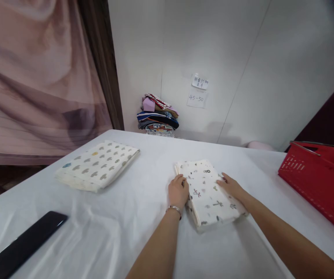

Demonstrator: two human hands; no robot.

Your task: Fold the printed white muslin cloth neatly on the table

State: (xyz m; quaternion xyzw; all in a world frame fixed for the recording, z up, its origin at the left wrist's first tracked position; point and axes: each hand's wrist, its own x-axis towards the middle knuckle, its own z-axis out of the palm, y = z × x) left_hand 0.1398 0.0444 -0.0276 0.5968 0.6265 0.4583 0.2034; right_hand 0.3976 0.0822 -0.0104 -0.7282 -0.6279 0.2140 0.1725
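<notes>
A folded white cloth (210, 193) with small printed motifs lies on the white-covered table, one end towards me. At its left edge is my left hand (178, 190), with a bracelet at the wrist; its fingers are curled against the folded layers. My right hand (231, 186) grips the right edge, its thumb on the upper face and the other fingers partly hidden along the side. Farther left rests another folded cloth (101, 162), cream with grey shapes, apart from both hands.
A red plastic basket (317, 178) stands on the right of the table (146, 186). Near the left front lies a long black glossy object (27, 244). Behind the far edge a stack of folded fabrics (158, 116) rises against the wall. Pink drapery (39, 77) hangs at left.
</notes>
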